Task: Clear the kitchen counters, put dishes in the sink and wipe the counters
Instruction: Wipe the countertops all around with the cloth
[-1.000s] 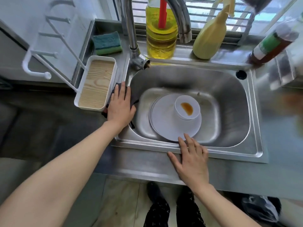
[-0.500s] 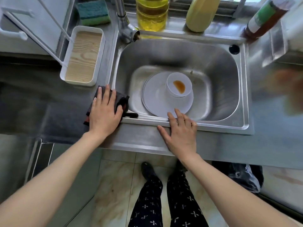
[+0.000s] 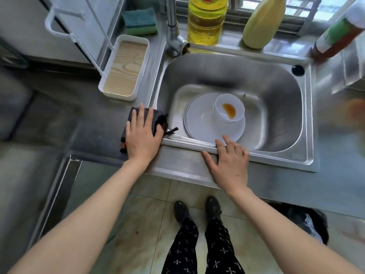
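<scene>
Cloth [image 3: 159,120] under flat left fingers [image 3: 141,113] beside sink [image 3: 276,157], tray [image 3: 126,64] just behind; right fingers [image 3: 230,142] splayed on rim.

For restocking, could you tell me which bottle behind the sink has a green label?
The dark bottle at far right; the clear bottle and squeeze bottle are yellow.

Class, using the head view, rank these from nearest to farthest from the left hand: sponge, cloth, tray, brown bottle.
1. cloth: directly under the left hand, beside the sink on its left.
2. tray: just beyond the hand, towards the back.
3. sponge: back left corner, behind the tray.
4. brown bottle: far right, behind the sink.
</scene>
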### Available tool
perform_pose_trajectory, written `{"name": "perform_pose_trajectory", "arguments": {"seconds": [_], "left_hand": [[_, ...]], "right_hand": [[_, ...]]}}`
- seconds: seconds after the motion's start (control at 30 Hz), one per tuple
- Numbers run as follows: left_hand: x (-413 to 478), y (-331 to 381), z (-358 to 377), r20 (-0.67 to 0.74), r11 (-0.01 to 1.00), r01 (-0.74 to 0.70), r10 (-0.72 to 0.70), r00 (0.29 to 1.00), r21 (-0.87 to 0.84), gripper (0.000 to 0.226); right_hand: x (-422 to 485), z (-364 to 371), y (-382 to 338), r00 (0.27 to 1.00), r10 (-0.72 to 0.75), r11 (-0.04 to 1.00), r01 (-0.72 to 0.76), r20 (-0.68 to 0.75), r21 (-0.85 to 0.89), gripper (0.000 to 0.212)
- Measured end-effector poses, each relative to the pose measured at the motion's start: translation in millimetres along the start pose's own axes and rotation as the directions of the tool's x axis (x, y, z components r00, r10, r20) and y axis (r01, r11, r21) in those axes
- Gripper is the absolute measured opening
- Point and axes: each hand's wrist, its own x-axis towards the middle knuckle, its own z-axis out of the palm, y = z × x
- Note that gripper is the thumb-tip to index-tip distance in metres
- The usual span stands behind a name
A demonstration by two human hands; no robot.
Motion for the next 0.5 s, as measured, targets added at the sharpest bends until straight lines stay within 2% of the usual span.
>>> {"name": "perform_pose_trajectory", "arguments": {"seconds": [0.17, 0.23, 0.3, 0.37, 0.43, 0.5], "left_hand": [[-63.9, -0.7, 6.8, 0.043, 0.997, 0.075, -0.076, 0.996, 0.022, 0.069], [-72.2, -0.7, 3.0, 0.072, 0.995, 0.090, -0.087, 0.994, -0.034, 0.067], [-70.3, -1.8, -10.6, 0.100, 0.953, 0.135, -0.112, 0.989, -0.271, 0.064], [-73.1, -8.5, -29.4, 0.022, 0.875, 0.157, -0.166, 0.986, -0.457, 0.063], [-84.7, -21.9, -42.9, -0.099, 0.844, 0.166, -0.249, 0.963, -0.510, 0.059], [-102.5, -40.7, -44.4, -0.125, 0.829, 0.248, -0.353, 0.927, -0.502, 0.052]], "right_hand": [[-0.6, -9.7, -2.0, 0.995, 0.006, 1.000, -0.003, 0.100, -0.024, 0.075], [-0.4, -15.1, -6.6, 0.988, -0.017, 1.000, 0.017, 0.152, 0.005, 0.082], [-1.2, -21.0, -20.2, 0.981, -0.127, 0.989, 0.114, 0.145, 0.096, 0.077], [-2.2, -23.7, -45.3, 0.949, -0.295, 0.946, 0.274, 0.113, 0.172, 0.065], [2.4, -22.3, -79.2, 0.887, -0.455, 0.877, 0.428, 0.086, 0.219, 0.056], [10.8, -19.2, -116.3, 0.809, -0.582, 0.799, 0.550, 0.083, 0.244, 0.054]]}}
